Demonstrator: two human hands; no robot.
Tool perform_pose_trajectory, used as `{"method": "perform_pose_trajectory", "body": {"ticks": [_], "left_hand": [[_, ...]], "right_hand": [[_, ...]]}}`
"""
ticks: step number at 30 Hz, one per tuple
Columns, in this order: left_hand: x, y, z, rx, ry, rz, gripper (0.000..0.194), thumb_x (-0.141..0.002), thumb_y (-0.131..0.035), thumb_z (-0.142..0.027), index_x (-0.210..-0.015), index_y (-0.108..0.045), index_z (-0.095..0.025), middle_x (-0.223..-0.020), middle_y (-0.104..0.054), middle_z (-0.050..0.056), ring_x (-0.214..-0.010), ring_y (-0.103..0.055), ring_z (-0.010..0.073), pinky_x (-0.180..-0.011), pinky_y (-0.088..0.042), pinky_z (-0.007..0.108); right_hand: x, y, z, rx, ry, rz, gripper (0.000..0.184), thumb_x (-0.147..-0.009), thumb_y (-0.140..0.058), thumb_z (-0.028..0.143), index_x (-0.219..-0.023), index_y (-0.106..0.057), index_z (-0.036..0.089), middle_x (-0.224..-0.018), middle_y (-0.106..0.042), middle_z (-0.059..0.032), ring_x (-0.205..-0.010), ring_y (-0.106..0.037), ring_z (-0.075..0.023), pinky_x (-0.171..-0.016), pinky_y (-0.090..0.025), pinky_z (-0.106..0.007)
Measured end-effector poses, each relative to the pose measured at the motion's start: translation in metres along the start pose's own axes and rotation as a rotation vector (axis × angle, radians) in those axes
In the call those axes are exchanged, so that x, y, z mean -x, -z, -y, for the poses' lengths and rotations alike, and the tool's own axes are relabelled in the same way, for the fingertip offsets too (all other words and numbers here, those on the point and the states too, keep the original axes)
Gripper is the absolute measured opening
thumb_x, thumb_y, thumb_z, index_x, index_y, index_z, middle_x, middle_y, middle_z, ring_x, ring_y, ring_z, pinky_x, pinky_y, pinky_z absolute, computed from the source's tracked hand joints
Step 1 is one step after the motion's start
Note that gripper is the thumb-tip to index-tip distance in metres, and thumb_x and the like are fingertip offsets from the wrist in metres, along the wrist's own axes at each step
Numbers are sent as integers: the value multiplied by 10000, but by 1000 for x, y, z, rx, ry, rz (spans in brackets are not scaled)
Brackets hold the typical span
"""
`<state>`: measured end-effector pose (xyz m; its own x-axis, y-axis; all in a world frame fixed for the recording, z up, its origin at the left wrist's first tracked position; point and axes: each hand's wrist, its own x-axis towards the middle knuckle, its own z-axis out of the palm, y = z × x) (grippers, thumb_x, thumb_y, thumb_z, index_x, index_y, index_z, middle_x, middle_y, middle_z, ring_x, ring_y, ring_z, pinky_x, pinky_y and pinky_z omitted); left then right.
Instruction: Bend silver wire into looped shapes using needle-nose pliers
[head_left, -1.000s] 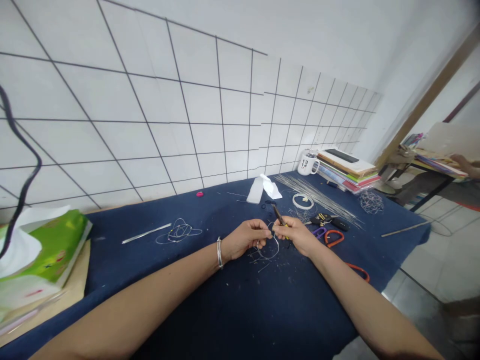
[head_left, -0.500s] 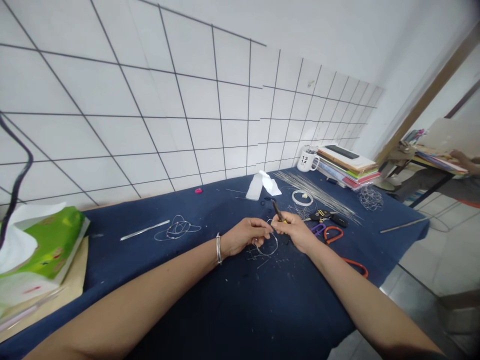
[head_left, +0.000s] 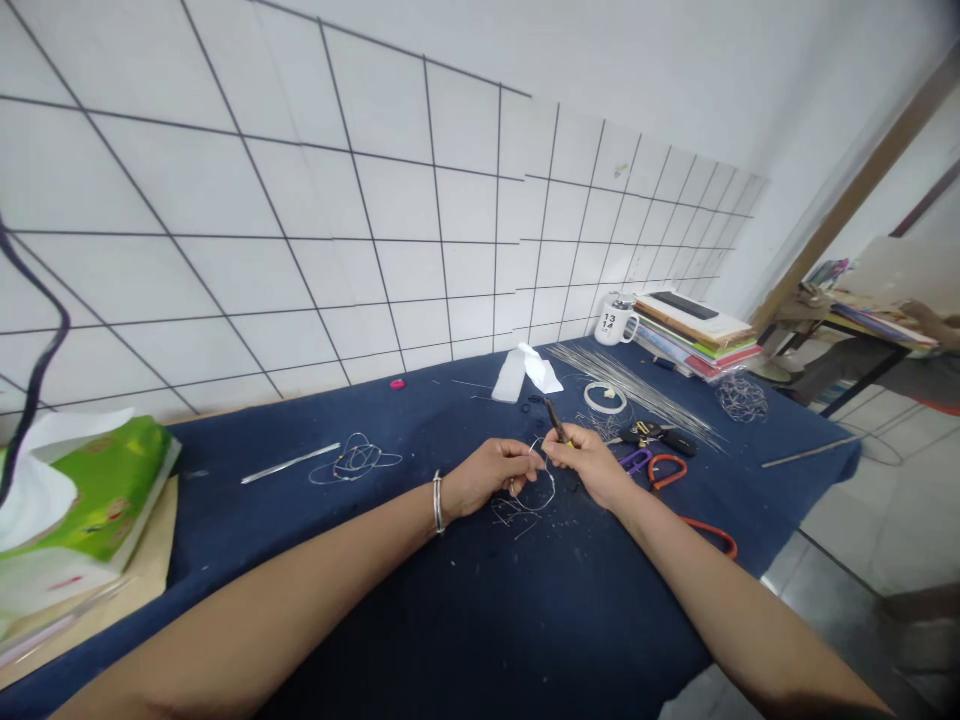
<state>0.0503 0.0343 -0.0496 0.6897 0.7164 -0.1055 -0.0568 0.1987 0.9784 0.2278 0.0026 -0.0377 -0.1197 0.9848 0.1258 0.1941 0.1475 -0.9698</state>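
My left hand (head_left: 501, 474) is closed, thumb and fingers pinching a thin silvery wire loop (head_left: 552, 492) that curves below the fingertips. Close beside it, my right hand (head_left: 589, 460) is wrapped round a pair of pliers (head_left: 553, 416); the dark jaws stick up past the thumb and a bit of yellow handle shows. Its thumb and fingertip are near the top of the loop; whether they touch the wire I cannot tell. Short wire scraps (head_left: 517, 514) lie on the dark blue cloth below my hands. A silver bracelet circles my left wrist.
Right of my hands lie purple-handled scissors (head_left: 637, 460), orange-red handles (head_left: 667, 468) and keys (head_left: 643, 430). Behind are a white ring coil (head_left: 604, 397), a bundle of straight wires (head_left: 637, 385), white tissue (head_left: 540, 370) and a mug (head_left: 615, 322). Left are tangled wire (head_left: 358, 460) and a tissue pack (head_left: 112, 490).
My left fingers have parted slightly from my right hand, opening a small gap between them. The pliers stay in my right hand, with jaws slightly shifted.
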Motion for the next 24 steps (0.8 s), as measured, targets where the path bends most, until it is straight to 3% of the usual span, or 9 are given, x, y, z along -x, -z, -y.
{"method": "perform_pose_trajectory", "body": {"ticks": [5, 14, 19, 24], "left_hand": [[-2, 4, 0, 37, -16, -48, 212, -702, -610, -302, -811, -626, -120, -702, -584, 25, -446, -428, 31, -454, -347, 177], [-8, 20, -1, -1, -160, -217, 248, -742, -571, -351, -846, -619, -131, -705, -566, 14, -450, -431, 33, -438, -329, 172], [-7, 17, -1, -30, -176, -259, 281, -740, -566, -392, -864, -611, -144, -740, -584, 18, -476, -451, 42, -459, -350, 179], [-5, 11, 2, 23, -160, -220, 294, -740, -569, -413, -812, -600, -130, -663, -556, 7, -483, -452, 51, -469, -362, 184]], "right_hand": [[-2, 7, 1, 177, 45, -11, 249, -751, -533, 423, -774, -568, 178, -645, -498, 23, -611, -441, -107, -589, -335, -234], [-6, 28, 1, 703, 232, 4, 172, -737, -563, 360, -688, -570, 195, -679, -516, -1, -654, -449, -132, -632, -321, -251], [-5, 23, 1, 588, 138, 23, 245, -782, -497, 423, -776, -588, 196, -680, -525, 6, -632, -454, -128, -594, -319, -240], [-1, 7, 2, 365, 65, 82, 293, -772, -504, 458, -799, -580, 176, -649, -488, 25, -592, -412, -104, -562, -306, -222]]}}
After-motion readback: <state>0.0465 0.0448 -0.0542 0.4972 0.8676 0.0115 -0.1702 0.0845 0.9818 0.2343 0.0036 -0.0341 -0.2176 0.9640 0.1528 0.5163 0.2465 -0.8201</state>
